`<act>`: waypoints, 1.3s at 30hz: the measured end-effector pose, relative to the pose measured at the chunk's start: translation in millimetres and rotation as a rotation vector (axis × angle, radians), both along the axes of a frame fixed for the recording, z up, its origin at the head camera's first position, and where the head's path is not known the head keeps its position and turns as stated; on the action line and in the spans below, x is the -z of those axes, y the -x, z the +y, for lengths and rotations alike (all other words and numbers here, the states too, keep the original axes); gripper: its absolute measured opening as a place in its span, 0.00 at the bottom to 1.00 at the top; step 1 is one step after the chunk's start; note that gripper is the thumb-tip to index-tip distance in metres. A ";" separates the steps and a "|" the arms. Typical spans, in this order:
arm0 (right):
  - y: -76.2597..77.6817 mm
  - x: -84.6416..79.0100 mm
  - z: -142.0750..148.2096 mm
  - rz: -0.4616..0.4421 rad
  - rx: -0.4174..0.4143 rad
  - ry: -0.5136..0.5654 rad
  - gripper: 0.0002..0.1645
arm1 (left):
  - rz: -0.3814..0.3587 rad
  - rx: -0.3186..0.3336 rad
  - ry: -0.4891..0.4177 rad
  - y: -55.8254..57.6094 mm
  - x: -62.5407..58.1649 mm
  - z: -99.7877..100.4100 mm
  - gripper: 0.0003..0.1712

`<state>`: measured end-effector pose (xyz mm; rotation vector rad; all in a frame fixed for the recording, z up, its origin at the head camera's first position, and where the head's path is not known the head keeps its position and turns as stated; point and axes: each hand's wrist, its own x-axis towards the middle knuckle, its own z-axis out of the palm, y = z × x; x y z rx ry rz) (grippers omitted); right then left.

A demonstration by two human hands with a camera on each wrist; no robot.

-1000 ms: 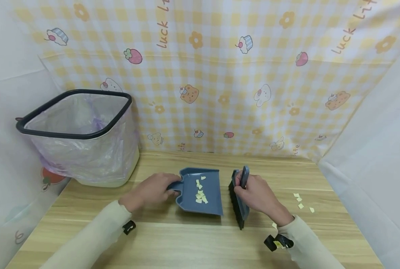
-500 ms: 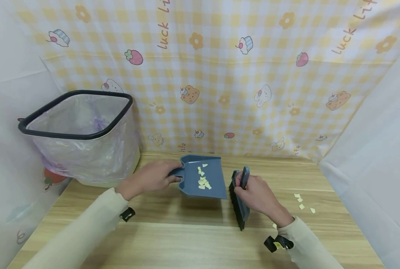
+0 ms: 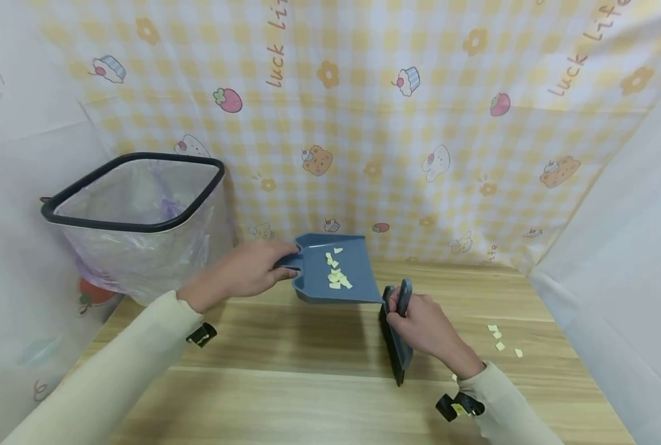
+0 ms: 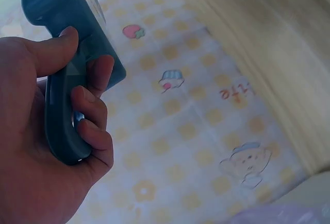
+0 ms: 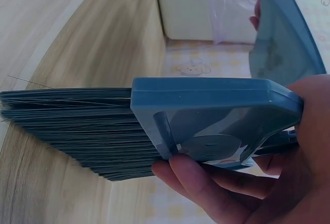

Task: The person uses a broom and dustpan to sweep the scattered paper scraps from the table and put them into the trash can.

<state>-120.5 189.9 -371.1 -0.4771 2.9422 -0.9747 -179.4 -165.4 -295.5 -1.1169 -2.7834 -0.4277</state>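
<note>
My left hand [image 3: 251, 267] grips the handle of a blue-grey dustpan [image 3: 358, 272], which is held up above the table. Several small pale yellow paper scraps [image 3: 335, 278] lie in the pan. In the left wrist view the fingers curl round the dustpan handle [image 4: 64, 116]. To the right of the pan, my right hand [image 3: 427, 324] holds a small blue-grey hand brush [image 3: 403, 346] with dark bristles. The right wrist view shows the brush's bristles [image 5: 77, 131] pointing left, close over the wooden surface, and fingers round its body [image 5: 216, 116].
A bin [image 3: 141, 247] with a black rim and a translucent bag stands at the back left. Several more paper scraps [image 3: 500, 346] lie on the wooden table [image 3: 264, 402] right of the right hand. A checked cloth [image 3: 364, 123] hangs behind the table.
My left hand has raised the dustpan off the table, moving it away toward the back cloth, with the scraps still in it. The right hand and brush stay nearly in place.
</note>
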 end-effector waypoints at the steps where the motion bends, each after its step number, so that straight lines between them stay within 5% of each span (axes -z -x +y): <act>1: -0.2 0.3 -0.1 0.002 -0.001 0.000 0.08 | 0.009 -0.010 0.004 0.2 -3.2 -1.0 0.19; 10: -2.3 1.8 0.1 -0.015 0.008 0.015 0.09 | 0.028 -0.062 -0.024 0.4 -35.0 -20.6 0.15; 23: -2.4 3.8 2.3 -0.002 0.002 0.007 0.10 | 0.017 -0.163 -0.014 -7.9 -79.3 -59.0 0.24; 30: -0.2 3.9 0.9 0.004 -0.002 0.003 0.10 | 0.055 -0.217 -0.049 -7.3 -91.4 -86.4 0.23; 39: 1.1 3.2 1.5 0.013 -0.001 0.009 0.11 | 0.092 -0.347 0.014 -13.4 -105.4 -127.7 0.24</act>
